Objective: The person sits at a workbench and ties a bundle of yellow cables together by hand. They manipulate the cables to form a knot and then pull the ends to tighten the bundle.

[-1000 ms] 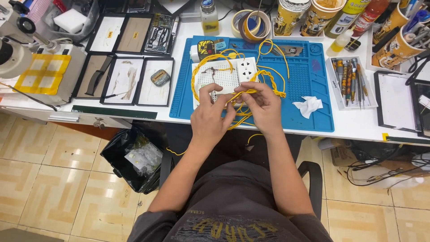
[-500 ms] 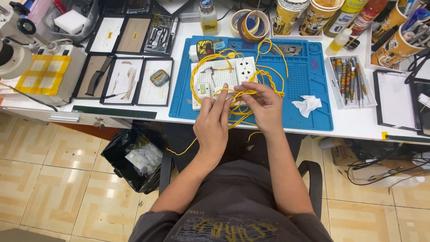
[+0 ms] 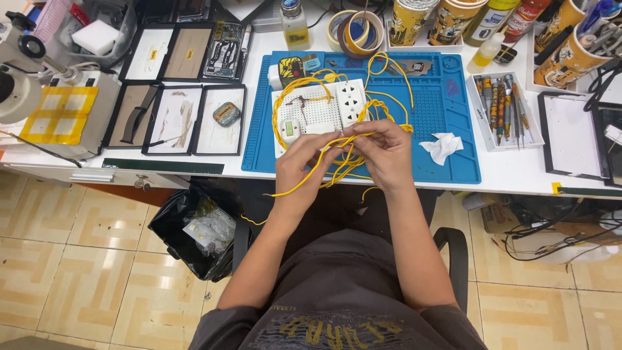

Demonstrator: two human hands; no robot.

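Note:
My left hand point(image 3: 303, 162) and my right hand point(image 3: 387, 152) meet over the near edge of a blue work mat point(image 3: 447, 126), both pinching the same tangle of yellow wires point(image 3: 343, 159). The wires loop up over a white breadboard point(image 3: 311, 113) with a white socket block point(image 3: 350, 102) beside it. One strand hangs down past the table edge toward my lap. A crumpled white tissue point(image 3: 442, 146) lies on the mat to the right of my right hand.
Black trays point(image 3: 178, 116) with small parts sit to the left, a microscope point(image 3: 23, 71) further left. Tape rolls point(image 3: 353, 29), cans point(image 3: 408, 19) and a tool tray point(image 3: 502, 110) line the back and right. A black bin bag point(image 3: 194, 230) stands on the tiled floor.
My hands have shifted slightly toward me and apart along the wires, drawing a yellow strand out between them. The breadboard has stayed in place.

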